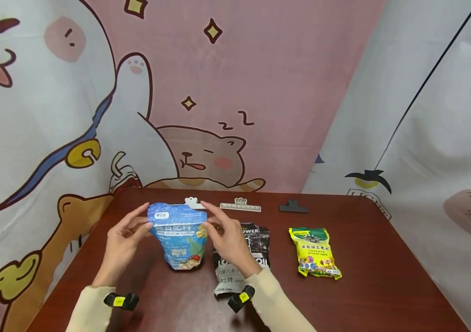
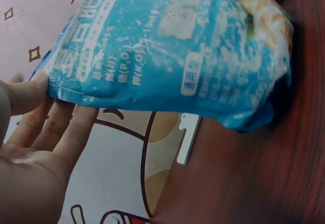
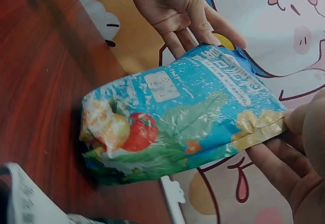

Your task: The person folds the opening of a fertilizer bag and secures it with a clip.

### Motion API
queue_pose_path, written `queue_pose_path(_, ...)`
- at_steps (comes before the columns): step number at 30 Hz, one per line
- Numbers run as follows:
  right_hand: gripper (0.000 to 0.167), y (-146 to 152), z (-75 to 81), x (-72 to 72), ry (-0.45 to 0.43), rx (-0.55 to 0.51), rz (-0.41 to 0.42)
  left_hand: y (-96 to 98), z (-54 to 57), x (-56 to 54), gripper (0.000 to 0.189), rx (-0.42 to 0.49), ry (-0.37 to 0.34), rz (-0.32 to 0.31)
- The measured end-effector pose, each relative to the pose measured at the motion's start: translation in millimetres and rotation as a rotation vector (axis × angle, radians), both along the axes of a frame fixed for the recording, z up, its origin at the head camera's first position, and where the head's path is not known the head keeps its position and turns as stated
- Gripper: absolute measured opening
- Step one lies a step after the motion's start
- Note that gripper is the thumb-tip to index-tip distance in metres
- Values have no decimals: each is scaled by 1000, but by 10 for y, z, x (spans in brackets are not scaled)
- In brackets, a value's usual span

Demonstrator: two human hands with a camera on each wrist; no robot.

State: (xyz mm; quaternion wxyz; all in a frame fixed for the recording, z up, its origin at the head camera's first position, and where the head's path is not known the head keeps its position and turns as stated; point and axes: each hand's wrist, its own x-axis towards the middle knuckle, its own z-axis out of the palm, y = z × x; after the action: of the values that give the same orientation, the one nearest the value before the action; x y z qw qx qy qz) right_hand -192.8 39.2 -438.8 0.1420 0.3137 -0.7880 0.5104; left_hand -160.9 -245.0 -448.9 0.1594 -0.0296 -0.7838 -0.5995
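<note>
A blue snack bag (image 1: 179, 237) stands upright on the dark red table (image 1: 364, 295), its bottom resting on the wood. My left hand (image 1: 146, 224) pinches its left top edge, thumb in front and fingers flat behind (image 2: 51, 107). My right hand (image 1: 207, 226) pinches the right top corner the same way (image 3: 292, 132). The bag (image 3: 183, 127) shows a tomato and greens printed on its front, and its top looks flattened. The left hand (image 3: 193, 21) shows behind the bag in the right wrist view.
A black bag (image 1: 245, 258) lies flat under my right forearm; a yellow-green bag (image 1: 314, 253) lies further right. Along the table's far edge sit a white clip (image 1: 194, 203), a piano-key clip (image 1: 239, 206) and a black clip (image 1: 293, 207). Printed curtains hang behind.
</note>
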Motion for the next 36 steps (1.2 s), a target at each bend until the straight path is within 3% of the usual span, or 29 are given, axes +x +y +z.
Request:
queue_pose_path(5, 55, 13, 59, 2, 98, 133, 2, 4, -15, 20, 35, -198, -8, -1)
queue_pose_path(9, 47, 11, 92, 3, 145, 190, 8, -10, -20, 25, 35, -274, -2, -18)
queue_pose_path(17, 37, 16, 78, -14, 173, 194, 21, -39, -5, 44, 36, -285, -17, -32)
queue_pose_path(24, 30, 19, 82, -20, 172, 192, 9, -55, -43, 17, 30, -351, -21, -23)
queue_pose_path(36, 15, 10, 72, -23, 132, 169, 0, -43, -73, 0, 20, -323, 51, -30)
